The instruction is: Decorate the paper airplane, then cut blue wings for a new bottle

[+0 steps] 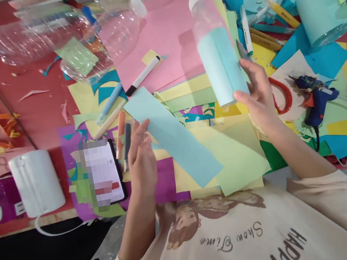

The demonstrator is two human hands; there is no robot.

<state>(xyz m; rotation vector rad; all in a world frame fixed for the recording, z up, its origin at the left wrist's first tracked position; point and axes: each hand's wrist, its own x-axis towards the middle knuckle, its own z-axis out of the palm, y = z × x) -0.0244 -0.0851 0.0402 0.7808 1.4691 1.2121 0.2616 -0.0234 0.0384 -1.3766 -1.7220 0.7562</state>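
My right hand is closed round the lower end of a clear plastic bottle with a white cap, wrapped in light blue paper. It holds the bottle up over the paper pile. My left hand is raised with its fingers curled against the edge of a long light blue paper strip, which it holds slanting over yellow and green sheets. Both forearms come up from a cream printed shirt at the bottom.
Empty clear bottles lie at the top by a pink sheet. A second blue-wrapped bottle, markers, red-handled scissors and a blue glue gun lie right. A phone and a white cylinder sit left.
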